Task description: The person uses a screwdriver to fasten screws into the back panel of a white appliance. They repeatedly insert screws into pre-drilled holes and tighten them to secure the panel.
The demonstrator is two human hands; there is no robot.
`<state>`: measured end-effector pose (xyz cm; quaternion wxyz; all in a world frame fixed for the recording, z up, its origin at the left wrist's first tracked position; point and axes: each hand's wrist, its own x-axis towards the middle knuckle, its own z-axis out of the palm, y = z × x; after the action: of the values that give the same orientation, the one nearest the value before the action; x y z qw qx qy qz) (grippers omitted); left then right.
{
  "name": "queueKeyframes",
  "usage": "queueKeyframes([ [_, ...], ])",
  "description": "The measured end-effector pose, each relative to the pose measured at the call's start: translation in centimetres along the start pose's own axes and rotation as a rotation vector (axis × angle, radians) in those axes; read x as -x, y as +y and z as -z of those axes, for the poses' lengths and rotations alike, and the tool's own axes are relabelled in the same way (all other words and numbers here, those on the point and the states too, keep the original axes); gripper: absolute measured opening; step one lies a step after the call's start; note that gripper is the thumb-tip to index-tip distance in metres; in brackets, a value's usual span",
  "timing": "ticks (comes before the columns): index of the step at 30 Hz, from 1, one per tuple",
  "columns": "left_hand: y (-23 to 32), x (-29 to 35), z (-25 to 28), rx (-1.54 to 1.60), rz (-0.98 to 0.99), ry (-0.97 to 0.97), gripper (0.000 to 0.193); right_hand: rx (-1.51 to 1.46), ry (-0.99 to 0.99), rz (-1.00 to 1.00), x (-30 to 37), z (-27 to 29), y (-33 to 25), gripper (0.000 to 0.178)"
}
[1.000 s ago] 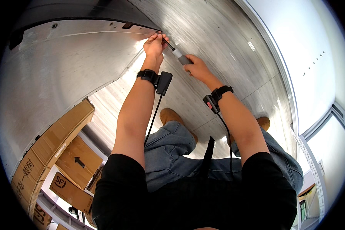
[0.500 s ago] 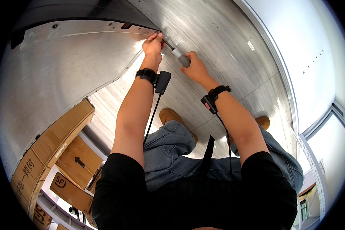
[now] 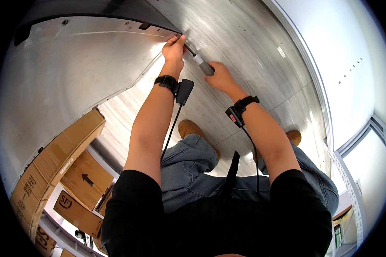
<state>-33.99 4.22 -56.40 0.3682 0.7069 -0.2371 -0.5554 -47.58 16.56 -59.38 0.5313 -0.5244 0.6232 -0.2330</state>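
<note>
My right hand (image 3: 221,77) is wrapped round the grey handle of a screwdriver (image 3: 206,67), whose dark shaft slants up and left. The tip of the shaft disappears behind the fingers of my left hand (image 3: 174,50). Those fingers are pinched together at the far corner of a large metal panel (image 3: 94,60), beside its dark edge. Whatever sits between them, a screw or the shaft's end, is hidden. Several small holes and a slot run along the panel's upper edge. Each of my wrists wears a black strap with a small cabled box.
Cardboard boxes (image 3: 58,158) stand on a rack at the lower left, close to the metal panel. A white wall or cabinet (image 3: 330,47) rises on the right. Wood-look flooring (image 3: 261,64) lies between, with my shoes (image 3: 191,128) on it.
Both hands and the screwdriver have shifted very slightly right in the picture, as has the panel's corner. My grip on the handle is the same.
</note>
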Motion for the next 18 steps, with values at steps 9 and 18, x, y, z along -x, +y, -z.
queueKeyframes([
  [9, 0.1, -0.2, 0.6, 0.052, 0.076, -0.029, 0.012, -0.694, -0.19, -0.374, 0.8, 0.9, -1.4, 0.049],
  [18, -0.3, 0.5, -0.1, 0.042, 0.019, -0.016, 0.009, -0.597, -0.081, -0.267, 0.8, -0.3, 0.0, 0.043],
])
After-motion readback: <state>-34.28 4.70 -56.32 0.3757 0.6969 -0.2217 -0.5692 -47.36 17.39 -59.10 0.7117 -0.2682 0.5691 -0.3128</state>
